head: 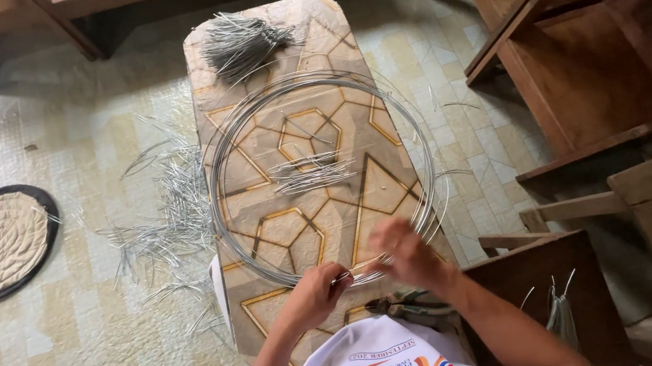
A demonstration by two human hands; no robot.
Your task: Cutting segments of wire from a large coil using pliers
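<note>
Pale tiled floor (78, 354) with dark wooden furniture (571, 60) alongside.

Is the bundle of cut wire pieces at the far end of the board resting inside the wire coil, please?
No, the bundle lies outside the coil.

The person wears a white shirt (377, 363) with an orange, blue and red print, forearms bare.
</note>
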